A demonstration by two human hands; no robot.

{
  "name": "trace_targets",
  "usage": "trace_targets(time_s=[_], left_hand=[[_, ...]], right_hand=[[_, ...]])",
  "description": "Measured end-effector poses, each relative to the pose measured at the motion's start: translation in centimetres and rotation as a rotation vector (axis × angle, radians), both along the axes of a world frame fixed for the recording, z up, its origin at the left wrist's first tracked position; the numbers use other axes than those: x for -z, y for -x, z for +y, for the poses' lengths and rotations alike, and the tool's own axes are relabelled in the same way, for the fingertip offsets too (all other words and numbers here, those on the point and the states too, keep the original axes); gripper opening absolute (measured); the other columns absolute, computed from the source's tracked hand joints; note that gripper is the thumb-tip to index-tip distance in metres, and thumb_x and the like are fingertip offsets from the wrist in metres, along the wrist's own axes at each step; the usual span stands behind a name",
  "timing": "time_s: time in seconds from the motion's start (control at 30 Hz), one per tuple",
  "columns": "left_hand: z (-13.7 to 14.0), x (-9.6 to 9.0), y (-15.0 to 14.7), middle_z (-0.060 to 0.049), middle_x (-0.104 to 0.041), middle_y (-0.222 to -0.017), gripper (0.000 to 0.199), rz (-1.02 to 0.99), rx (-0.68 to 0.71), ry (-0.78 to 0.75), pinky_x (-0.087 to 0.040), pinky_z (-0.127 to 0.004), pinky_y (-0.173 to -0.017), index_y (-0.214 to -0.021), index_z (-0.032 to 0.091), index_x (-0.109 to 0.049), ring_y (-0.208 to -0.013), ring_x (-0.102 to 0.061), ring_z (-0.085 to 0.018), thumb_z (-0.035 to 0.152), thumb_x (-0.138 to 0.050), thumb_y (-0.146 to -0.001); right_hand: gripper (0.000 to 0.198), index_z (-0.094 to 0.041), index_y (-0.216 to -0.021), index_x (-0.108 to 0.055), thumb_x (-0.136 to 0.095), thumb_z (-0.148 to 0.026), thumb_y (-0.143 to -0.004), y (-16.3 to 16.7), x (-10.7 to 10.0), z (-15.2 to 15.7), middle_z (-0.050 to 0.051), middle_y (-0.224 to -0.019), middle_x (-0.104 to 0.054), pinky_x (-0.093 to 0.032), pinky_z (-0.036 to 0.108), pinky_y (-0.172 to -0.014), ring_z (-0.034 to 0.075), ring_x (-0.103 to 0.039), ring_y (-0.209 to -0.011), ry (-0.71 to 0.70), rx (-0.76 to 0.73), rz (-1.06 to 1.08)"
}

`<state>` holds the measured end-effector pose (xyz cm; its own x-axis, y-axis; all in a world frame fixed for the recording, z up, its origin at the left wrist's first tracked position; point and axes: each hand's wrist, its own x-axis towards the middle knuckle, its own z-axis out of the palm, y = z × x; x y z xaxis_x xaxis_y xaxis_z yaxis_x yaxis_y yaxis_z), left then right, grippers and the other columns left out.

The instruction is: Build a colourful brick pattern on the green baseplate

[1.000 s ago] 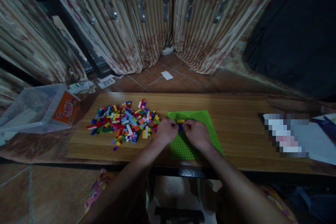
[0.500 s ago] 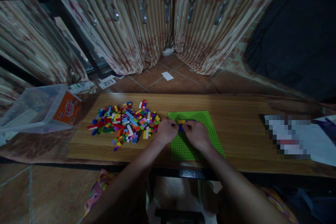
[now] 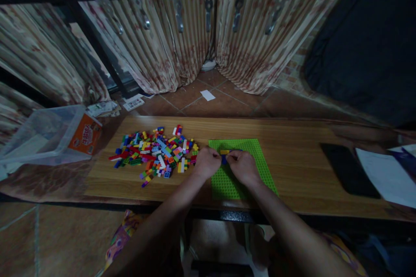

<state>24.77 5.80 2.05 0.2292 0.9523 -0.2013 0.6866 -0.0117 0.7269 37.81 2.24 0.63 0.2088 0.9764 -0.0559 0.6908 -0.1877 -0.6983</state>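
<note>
A green studded baseplate (image 3: 253, 181) lies on the wooden table. Over its far left part, both of my hands are close together with their fingers pinched. My left hand (image 3: 207, 163) is at the left edge of the plate. Facing it from the right is my right hand (image 3: 243, 167), above the plate. A small blue brick (image 3: 224, 159) shows between the fingertips of both hands; its ends are hidden by them. Just behind it is a yellow brick (image 3: 224, 152), and more blue peeks out behind my right hand. Whether these bricks are joined, I cannot tell.
Left of my hands spreads a pile of loose coloured bricks (image 3: 159, 151). A clear plastic box (image 3: 48, 134) with an orange label stands beyond the table's left end. On the right lie a black flat device (image 3: 349, 171) and white paper (image 3: 386, 177). Curtains hang behind.
My hands stay almost in the same place, still pinched around the blue brick. The whole view has shifted very slightly. A pixelated patch over the black device is gone.
</note>
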Motion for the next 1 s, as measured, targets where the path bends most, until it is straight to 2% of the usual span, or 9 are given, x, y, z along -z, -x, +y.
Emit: trace_targets(time_s=[0.27, 0.47, 0.7, 0.87, 1.0], left_hand=[[0.2, 0.1, -0.2, -0.003, -0.065, -0.058, 0.02, 0.001, -0.015, 0.031, -0.048, -0.023, -0.061, -0.068, 0.013, -0.072, -0.065, -0.063, -0.016, 0.01, -0.053, -0.072], [0.2, 0.2, -0.1, -0.001, -0.061, -0.051, 0.021, -0.022, -0.004, 0.093, -0.045, -0.021, -0.051, -0.068, 0.013, -0.07, -0.051, -0.059, -0.013, 0.01, -0.05, -0.073], [0.4, 0.0, 0.7, 0.0, -0.06, -0.053, 0.02, -0.053, 0.062, 0.157, -0.041, -0.018, -0.045, -0.068, 0.012, -0.066, -0.048, -0.057, -0.01, 0.015, -0.049, -0.077], [0.3, -0.7, 1.2, 0.001, -0.055, -0.047, 0.02, -0.016, 0.115, 0.156, -0.037, -0.019, -0.044, -0.057, 0.013, -0.063, -0.045, -0.052, -0.011, 0.017, -0.054, -0.074], [0.0, -0.7, 1.0, 0.0, -0.057, -0.049, 0.019, 0.019, 0.15, 0.147, -0.038, -0.02, -0.047, -0.057, 0.013, -0.066, -0.047, -0.052, -0.011, 0.016, -0.054, -0.072]], right_hand=[[0.025, -0.018, -0.075, -0.073, -0.049, -0.021, -0.081, 0.2, 0.0, 0.1, 0.006, -0.073, -0.072, -0.044, 0.028, -0.065, 0.018, -0.064, -0.066, -0.006, 0.007, -0.044], [0.026, -0.018, -0.07, -0.071, -0.048, -0.021, -0.082, 0.3, -0.2, 0.1, 0.004, -0.067, -0.07, -0.041, 0.026, -0.06, 0.016, -0.061, -0.061, -0.024, -0.024, -0.058], [0.027, -0.017, -0.072, -0.071, -0.048, -0.022, -0.085, -0.4, -1.0, -0.6, 0.005, -0.066, -0.069, -0.039, 0.026, -0.061, 0.016, -0.061, -0.061, 0.01, -0.048, -0.055], [0.025, -0.017, -0.074, -0.073, -0.049, -0.022, -0.083, -1.1, -1.4, -1.1, 0.005, -0.069, -0.071, -0.04, 0.027, -0.062, 0.016, -0.061, -0.062, 0.055, -0.079, -0.05], [0.025, -0.017, -0.075, -0.074, -0.051, -0.024, -0.081, -0.9, -1.1, -1.1, 0.004, -0.067, -0.07, -0.04, 0.026, -0.06, 0.015, -0.06, -0.059, 0.072, -0.108, -0.009]])
